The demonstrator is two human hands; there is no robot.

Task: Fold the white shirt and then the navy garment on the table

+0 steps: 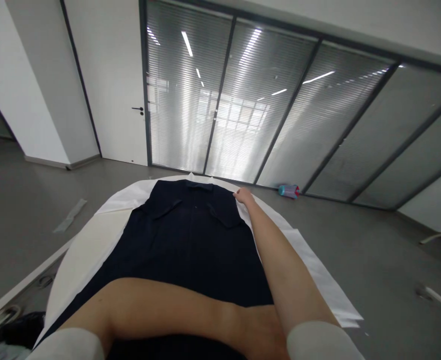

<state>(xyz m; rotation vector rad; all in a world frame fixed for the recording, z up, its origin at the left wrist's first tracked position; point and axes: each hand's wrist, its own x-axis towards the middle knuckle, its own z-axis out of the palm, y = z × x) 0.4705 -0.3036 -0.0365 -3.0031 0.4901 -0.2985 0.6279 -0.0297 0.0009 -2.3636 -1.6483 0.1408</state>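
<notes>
A dark navy shirt (190, 240) lies spread out, with its collar at the far end and a front seam running down the middle. It rests on white cloth or paper (314, 265) over a round-ended pale table (89, 245). My right hand (244, 195) reaches forward, its fingers pinched on the shirt's far right shoulder edge. Across the near part of the shirt, my left forearm stretches to the right. My left hand (263, 325) is low beside the right forearm, which partly covers it, and its fingers are hidden.
Beyond the table stand a glass partition with blinds (239, 110) and a white door (111, 85). A blue and red patterned package (289, 191) lies at the partition's foot. A pale strip (70, 216) is on the grey floor at left; a black bag (16, 332) sits at lower left.
</notes>
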